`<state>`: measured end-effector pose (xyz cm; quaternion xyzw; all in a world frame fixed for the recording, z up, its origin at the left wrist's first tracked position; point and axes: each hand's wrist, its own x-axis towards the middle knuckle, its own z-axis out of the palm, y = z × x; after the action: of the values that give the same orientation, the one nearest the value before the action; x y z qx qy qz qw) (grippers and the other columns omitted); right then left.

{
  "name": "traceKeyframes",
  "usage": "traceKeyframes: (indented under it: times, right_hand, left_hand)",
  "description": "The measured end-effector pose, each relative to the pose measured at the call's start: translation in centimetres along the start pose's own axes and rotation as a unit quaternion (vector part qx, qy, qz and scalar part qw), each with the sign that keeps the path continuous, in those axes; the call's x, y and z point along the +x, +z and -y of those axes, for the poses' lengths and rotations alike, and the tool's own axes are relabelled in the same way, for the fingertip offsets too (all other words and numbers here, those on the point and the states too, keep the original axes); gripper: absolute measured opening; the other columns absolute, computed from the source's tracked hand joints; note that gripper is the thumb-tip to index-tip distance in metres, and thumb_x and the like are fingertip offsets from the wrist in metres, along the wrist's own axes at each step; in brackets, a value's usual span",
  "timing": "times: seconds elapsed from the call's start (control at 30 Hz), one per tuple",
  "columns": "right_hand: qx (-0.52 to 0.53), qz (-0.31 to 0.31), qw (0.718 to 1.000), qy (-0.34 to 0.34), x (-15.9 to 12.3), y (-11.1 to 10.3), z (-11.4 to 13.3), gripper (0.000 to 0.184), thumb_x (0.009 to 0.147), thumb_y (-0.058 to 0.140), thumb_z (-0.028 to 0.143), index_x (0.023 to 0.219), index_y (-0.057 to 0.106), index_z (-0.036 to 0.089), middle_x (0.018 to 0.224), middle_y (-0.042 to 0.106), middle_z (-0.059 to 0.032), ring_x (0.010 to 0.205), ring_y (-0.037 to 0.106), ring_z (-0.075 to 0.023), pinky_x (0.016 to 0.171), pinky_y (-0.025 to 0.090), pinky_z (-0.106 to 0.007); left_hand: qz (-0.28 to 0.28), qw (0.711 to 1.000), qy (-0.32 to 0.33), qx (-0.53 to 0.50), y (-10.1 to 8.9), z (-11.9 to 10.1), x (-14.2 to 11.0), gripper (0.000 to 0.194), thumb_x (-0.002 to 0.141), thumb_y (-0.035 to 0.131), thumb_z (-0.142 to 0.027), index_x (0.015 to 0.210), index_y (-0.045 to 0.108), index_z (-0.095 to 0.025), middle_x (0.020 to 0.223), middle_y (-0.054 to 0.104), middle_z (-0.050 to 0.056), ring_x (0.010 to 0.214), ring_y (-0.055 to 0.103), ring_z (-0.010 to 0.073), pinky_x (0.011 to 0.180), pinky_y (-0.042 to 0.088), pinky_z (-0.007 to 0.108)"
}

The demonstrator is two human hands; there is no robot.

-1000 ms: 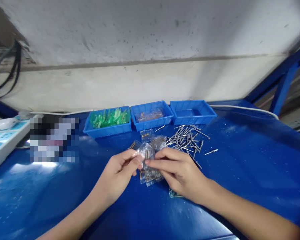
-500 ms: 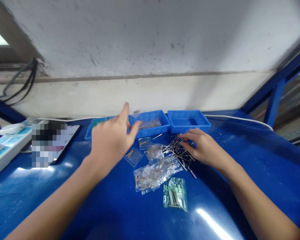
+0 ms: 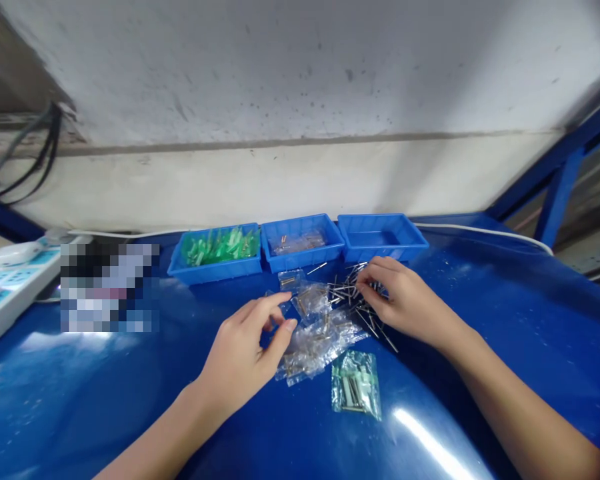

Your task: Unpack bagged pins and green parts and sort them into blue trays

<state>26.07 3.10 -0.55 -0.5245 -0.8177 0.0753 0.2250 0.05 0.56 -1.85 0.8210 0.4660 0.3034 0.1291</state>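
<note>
My left hand (image 3: 253, 343) hovers by the small clear bags (image 3: 310, 347) of brass-coloured screws, thumb and forefinger apart, holding nothing. My right hand (image 3: 400, 297) is at the loose pile of thin metal pins (image 3: 375, 323), which look like blind rivets. Its thumb and fingertips are pinched together on a pin in the pile; the pin's end between them is mostly hidden. In front of the clear bags lies a green-tinted bag (image 3: 356, 385) with long screws and pale plastic plugs inside.
Along the wall stand three blue bins: the left bin (image 3: 215, 272) holds green bags, the middle bin (image 3: 305, 259) clear bags, and the right bin (image 3: 387, 253) shows a bare floor. A white power strip (image 3: 17, 287) and a blurred-out object (image 3: 107, 287) lie at left.
My left hand has come down and back from in front of the left and middle bins to beside the clear bags. My right hand's fingertips have closed together at the pin pile.
</note>
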Motion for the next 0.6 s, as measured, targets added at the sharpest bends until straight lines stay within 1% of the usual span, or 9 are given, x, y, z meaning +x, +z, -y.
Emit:
traceKeyframes:
  times: [0.07,0.13,0.23,0.3,0.37,0.43,0.47,0.53,0.6]
  right_hand:
    - [0.012,-0.030,0.999,-0.007,-0.4,-0.1,2.0,0.011,0.085,0.047,0.017,0.077,0.055,0.017,0.078,0.057,-0.0053,0.078,0.052,-0.0194,0.072,0.043,-0.034]
    - [0.061,-0.045,0.997,-0.027,-0.8,0.2,4.1,0.011,0.086,0.047,0.018,0.078,0.054,0.017,0.078,0.056,-0.0051,0.077,0.051,-0.0186,0.071,0.041,-0.033]
    - [0.155,-0.034,0.987,-0.038,-1.2,1.1,6.2,0.016,0.089,0.043,0.019,0.075,0.051,0.017,0.072,0.052,-0.0027,0.072,0.049,-0.0152,0.065,0.040,-0.029]
    - [0.197,-0.021,0.980,-0.031,-1.4,1.6,6.7,0.019,0.090,0.041,0.020,0.073,0.049,0.017,0.070,0.050,-0.0011,0.068,0.049,-0.0133,0.063,0.040,-0.027]
    - [0.213,-0.009,0.977,-0.023,-1.4,1.9,6.7,0.020,0.091,0.041,0.021,0.074,0.050,0.017,0.070,0.050,-0.0004,0.067,0.049,-0.0123,0.063,0.040,-0.026]
    - [0.212,-0.006,0.977,-0.021,-1.4,2.1,6.5,0.014,0.090,0.045,0.023,0.081,0.053,0.017,0.074,0.053,-0.0011,0.071,0.051,-0.0127,0.066,0.041,-0.027]
    - [0.206,-0.006,0.978,-0.026,-1.4,2.1,6.4,0.011,0.089,0.047,0.025,0.087,0.054,0.017,0.078,0.055,-0.0019,0.073,0.052,-0.0133,0.068,0.041,-0.027]
    - [0.184,-0.003,0.982,-0.047,-1.5,2.2,6.3,0.012,0.088,0.051,0.026,0.093,0.056,0.016,0.082,0.057,-0.0032,0.077,0.052,-0.0146,0.070,0.041,-0.029]
    - [0.160,0.006,0.984,-0.079,-1.6,2.4,6.4,0.014,0.089,0.049,0.026,0.091,0.058,0.016,0.080,0.057,-0.0035,0.075,0.051,-0.0150,0.070,0.041,-0.030]
  left_hand:
    - [-0.010,1.000,0.015,0.004,0.1,-0.2,-0.1,0.032,0.086,0.053,-0.027,0.118,0.051,-0.021,0.087,0.061,0.002,0.072,0.058,0.0136,0.059,0.049,0.025]
    - [-0.026,0.999,0.041,-0.001,0.3,-0.4,-0.3,0.032,0.085,0.057,-0.027,0.116,0.052,-0.020,0.094,0.060,0.004,0.078,0.058,0.0147,0.067,0.051,0.027]
    - [-0.054,0.994,0.096,-0.028,0.5,-0.8,-0.4,0.019,0.086,0.055,-0.019,0.105,0.057,-0.021,0.093,0.061,0.003,0.084,0.059,0.0135,0.076,0.050,0.027]
    - [-0.068,0.991,0.108,-0.035,0.4,-1.0,-0.4,0.014,0.088,0.052,-0.014,0.098,0.059,-0.020,0.090,0.061,0.002,0.086,0.059,0.0126,0.078,0.048,0.025]
    - [-0.073,0.992,0.092,-0.034,0.4,-1.0,-0.3,0.012,0.089,0.051,-0.013,0.094,0.060,-0.019,0.088,0.062,0.002,0.085,0.060,0.0122,0.077,0.047,0.024]
    - [-0.068,0.995,0.067,-0.036,0.3,-0.9,-0.2,0.011,0.089,0.050,-0.015,0.092,0.060,-0.019,0.087,0.063,0.001,0.081,0.060,0.0121,0.074,0.047,0.023]
    - [-0.061,0.996,0.056,-0.038,0.3,-0.8,-0.1,0.011,0.090,0.050,-0.016,0.091,0.060,-0.019,0.085,0.064,0.001,0.079,0.060,0.0119,0.073,0.047,0.024]
    - [-0.044,0.997,0.043,-0.037,0.3,-0.8,0.0,0.012,0.091,0.048,-0.017,0.087,0.059,-0.019,0.081,0.064,0.000,0.075,0.060,0.0119,0.070,0.046,0.024]
    - [-0.024,0.999,0.032,-0.029,0.3,-0.8,0.1,0.016,0.091,0.045,-0.018,0.081,0.058,-0.018,0.074,0.062,-0.001,0.069,0.059,0.0122,0.065,0.045,0.024]
